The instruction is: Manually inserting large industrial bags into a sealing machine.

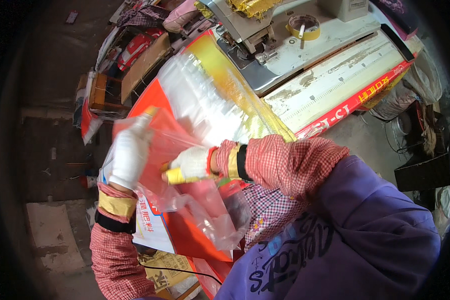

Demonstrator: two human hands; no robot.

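My left hand (129, 157), in a white glove with yellowish fingertips, pinches the upper edge of a clear plastic bag (205, 212); motion blurs its fingers. Close by on the right, my right hand (191, 164), gloved in white with yellow-wrapped fingers, is closed on the same thin film. The film lies loose and creased over a red and white printed sack (195, 234). Beyond my hands, a stack of shiny clear bags (200, 95) rests against a yellow woven sack (222, 67).
A sewing machine (250, 27) stands at the far side on a pale worktable (330, 75). On it is a roll of yellow tape (311, 34). A wooden frame (107, 92) with red items is at left. A dark box (422, 172) sits on the floor at right.
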